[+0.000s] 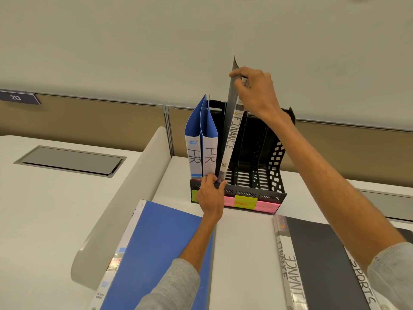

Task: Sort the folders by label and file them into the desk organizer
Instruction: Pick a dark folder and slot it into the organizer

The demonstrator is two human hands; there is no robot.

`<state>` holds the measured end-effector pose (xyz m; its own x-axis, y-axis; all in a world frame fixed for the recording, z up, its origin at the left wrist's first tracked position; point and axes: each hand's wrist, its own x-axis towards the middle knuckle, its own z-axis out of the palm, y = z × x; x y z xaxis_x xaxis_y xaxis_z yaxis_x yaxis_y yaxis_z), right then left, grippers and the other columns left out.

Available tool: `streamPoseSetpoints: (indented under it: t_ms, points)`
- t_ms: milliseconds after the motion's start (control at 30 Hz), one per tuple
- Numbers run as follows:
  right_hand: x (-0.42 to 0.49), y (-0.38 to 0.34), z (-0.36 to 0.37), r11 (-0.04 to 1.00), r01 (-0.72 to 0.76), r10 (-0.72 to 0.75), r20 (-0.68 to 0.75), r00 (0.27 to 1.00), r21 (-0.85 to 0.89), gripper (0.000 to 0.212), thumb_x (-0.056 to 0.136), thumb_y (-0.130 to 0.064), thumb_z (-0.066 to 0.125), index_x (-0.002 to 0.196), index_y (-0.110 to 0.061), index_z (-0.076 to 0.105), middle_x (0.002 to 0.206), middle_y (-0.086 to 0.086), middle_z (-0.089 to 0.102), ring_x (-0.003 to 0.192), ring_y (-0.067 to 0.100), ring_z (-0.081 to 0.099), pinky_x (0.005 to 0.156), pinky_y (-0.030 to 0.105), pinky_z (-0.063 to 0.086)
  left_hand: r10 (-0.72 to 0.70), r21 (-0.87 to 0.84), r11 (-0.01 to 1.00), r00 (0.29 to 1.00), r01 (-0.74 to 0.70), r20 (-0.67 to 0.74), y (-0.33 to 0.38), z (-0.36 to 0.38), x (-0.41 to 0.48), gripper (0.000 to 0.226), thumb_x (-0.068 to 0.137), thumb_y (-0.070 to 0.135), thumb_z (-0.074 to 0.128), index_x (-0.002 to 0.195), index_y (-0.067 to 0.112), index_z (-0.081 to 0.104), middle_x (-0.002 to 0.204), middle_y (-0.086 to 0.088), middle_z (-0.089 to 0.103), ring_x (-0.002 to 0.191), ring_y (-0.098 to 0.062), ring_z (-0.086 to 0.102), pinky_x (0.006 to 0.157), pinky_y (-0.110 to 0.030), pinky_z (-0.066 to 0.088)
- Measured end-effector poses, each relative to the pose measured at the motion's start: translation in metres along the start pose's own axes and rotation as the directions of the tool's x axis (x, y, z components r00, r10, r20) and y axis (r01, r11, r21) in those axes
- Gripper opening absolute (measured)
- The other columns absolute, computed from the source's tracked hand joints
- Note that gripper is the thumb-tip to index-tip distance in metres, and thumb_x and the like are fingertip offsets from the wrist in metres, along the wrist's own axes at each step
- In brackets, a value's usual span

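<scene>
Your right hand (pixel 254 92) grips the top of the grey FINANCE folder (pixel 230 139), fingers curled over its spine. Your left hand (pixel 211 194) pinches its bottom end at the front rim of the black desk organizer (pixel 268 195). The folder stands tilted in the slot beside two blue HR folders (pixel 202 151). A blue folder (pixel 161 247), a second FINANCE folder (pixel 312 253) and a SPORTS folder (pixel 362 285) lie flat on the desk (pixel 243 253).

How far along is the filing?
Done: two HR folders stand leftmost in the organizer. In hand: right hand and left hand hold an upright FINANCE folder at the next slot. Left: blue folder, second FINANCE folder and SPORTS folder lie on the desk.
</scene>
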<state>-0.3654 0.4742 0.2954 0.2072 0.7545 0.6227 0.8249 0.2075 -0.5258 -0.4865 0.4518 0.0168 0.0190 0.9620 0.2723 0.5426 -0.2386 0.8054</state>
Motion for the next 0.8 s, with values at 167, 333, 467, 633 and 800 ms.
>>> streamPoseSetpoints:
  t_ms: [167, 333, 467, 633, 800]
  points:
    - [-0.007, 0.003, 0.011, 0.999, -0.050, 0.050, 0.011, 0.999, 0.014, 0.031, 0.100, -0.019, 0.045, 0.120, -0.015, 0.067, 0.122, -0.001, 0.067, 0.072, -0.006, 0.056, 0.089, 0.023, 0.050, -0.010, 0.032, 0.999, 1.000, 0.010, -0.001, -0.004, -0.001, 0.003, 0.032, 0.081, 0.046, 0.073, 0.095, 0.018, 0.064, 0.099, 0.004, 0.062, 0.079, -0.005, 0.049, 0.063, -0.020, 0.030]
    - [-0.005, 0.006, 0.019, 0.999, -0.051, 0.050, 0.015, 0.999, 0.005, 0.036, 0.104, -0.034, 0.039, 0.113, -0.014, 0.067, 0.082, -0.002, 0.069, 0.070, 0.005, 0.063, 0.066, 0.010, 0.042, 0.003, -0.007, 1.000, 1.000, -0.003, 0.001, -0.005, -0.002, 0.002, 0.032, 0.081, 0.045, 0.073, 0.097, 0.020, 0.059, 0.099, 0.006, 0.059, 0.083, -0.007, 0.054, 0.059, -0.012, 0.030]
    - [-0.046, 0.022, 0.055, 0.994, -0.110, 0.104, 0.155, 0.982, 0.027, 0.044, 0.104, -0.044, 0.036, 0.122, -0.013, 0.061, 0.072, -0.012, 0.055, 0.050, -0.007, 0.052, 0.054, 0.014, 0.040, 0.013, -0.052, 0.999, 1.000, -0.013, -0.003, -0.008, -0.002, -0.002, 0.045, 0.075, 0.049, 0.078, 0.102, 0.018, 0.058, 0.100, 0.005, 0.059, 0.083, -0.006, 0.053, 0.064, -0.024, 0.041]
    - [-0.061, 0.028, 0.072, 0.996, -0.091, 0.086, 0.186, 0.979, 0.023, 0.052, 0.100, -0.052, 0.035, 0.141, -0.023, 0.049, 0.117, 0.006, 0.070, 0.088, 0.018, 0.070, 0.062, 0.014, 0.047, 0.042, -0.080, 0.996, 0.997, -0.037, 0.065, -0.014, -0.009, -0.005, 0.050, 0.074, 0.044, 0.080, 0.109, 0.019, 0.055, 0.107, 0.007, 0.058, 0.092, -0.004, 0.052, 0.071, -0.021, 0.043]
    - [-0.060, 0.024, 0.067, 0.983, -0.171, 0.141, 0.331, 0.933, 0.063, 0.058, 0.100, -0.058, 0.022, 0.153, -0.037, 0.014, 0.086, 0.016, 0.067, 0.069, 0.029, 0.069, 0.058, 0.037, 0.061, 0.055, -0.072, 0.996, 0.990, -0.046, 0.132, -0.008, -0.013, -0.011, 0.056, 0.074, 0.043, 0.079, 0.116, 0.018, 0.052, 0.113, 0.003, 0.058, 0.094, -0.011, 0.058, 0.073, -0.026, 0.052]
